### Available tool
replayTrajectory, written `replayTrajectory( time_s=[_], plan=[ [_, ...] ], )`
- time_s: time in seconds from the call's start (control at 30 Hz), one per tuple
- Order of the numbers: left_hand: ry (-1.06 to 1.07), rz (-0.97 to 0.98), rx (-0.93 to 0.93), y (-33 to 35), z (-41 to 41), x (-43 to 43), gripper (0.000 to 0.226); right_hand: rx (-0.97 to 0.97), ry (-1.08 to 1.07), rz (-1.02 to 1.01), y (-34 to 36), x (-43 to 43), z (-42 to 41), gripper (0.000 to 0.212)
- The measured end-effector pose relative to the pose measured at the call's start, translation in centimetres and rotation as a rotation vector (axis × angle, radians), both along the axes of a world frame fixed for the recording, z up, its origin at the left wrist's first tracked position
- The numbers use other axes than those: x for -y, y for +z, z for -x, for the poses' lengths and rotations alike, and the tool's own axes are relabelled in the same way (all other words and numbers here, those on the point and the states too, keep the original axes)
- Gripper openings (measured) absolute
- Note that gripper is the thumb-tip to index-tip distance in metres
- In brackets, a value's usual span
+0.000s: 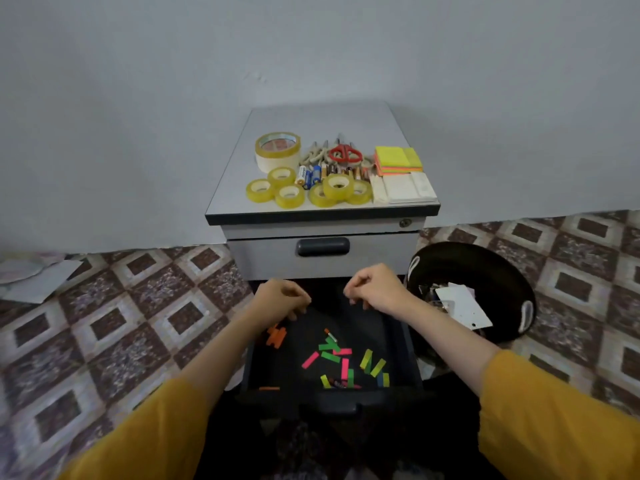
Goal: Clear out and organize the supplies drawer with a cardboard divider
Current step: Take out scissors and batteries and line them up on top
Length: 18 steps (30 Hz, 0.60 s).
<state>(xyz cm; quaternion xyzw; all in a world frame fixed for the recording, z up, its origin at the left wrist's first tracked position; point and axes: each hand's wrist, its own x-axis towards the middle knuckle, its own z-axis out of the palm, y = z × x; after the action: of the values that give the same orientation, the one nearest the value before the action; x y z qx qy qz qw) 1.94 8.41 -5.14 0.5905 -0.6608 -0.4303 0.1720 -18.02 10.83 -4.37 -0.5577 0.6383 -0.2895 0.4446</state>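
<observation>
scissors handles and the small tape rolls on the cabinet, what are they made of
Scissors handles: likely plastic, solid red, smooth moulded look. Small tape rolls: glossy translucent yellowish film, probably plastic tape, on pale cores, maybe card.

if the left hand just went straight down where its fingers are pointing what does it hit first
Probably the dark floor of the open drawer, near its back and right by the orange paper strips: the left hand has its fingers curled downward there. Depth is hard to judge from this view.
</observation>
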Motion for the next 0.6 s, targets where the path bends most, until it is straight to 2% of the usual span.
replayTrajectory(
  time_s=[0.17, 0.33, 0.43, 0.6],
  plan=[
    [0.025, -0.104, 0.062, -4.7, -1.5, -0.3, 0.021, -0.101, 0.031, -0.052, -4.1, 0.3, -0.3, 0.014],
    [-0.028, -0.187, 0.126, -9.3, -1.9, -0.2, 0.013, -0.154, 0.092, -0.216, -8.8, 1.4, -0.8, 0.016],
    [-0.083, -0.168, 0.195, -11.4, -1.4, 0.4, 0.008, -0.230, 0.151, -0.297, -12.1, 2.1, -1.2, 0.013],
    [-0.176, -0.104, 0.329, -13.6, 0.7, 2.5, 0.014, -0.294, 0.190, -0.419, -16.4, 2.5, -1.5, 0.015]
  ],
)
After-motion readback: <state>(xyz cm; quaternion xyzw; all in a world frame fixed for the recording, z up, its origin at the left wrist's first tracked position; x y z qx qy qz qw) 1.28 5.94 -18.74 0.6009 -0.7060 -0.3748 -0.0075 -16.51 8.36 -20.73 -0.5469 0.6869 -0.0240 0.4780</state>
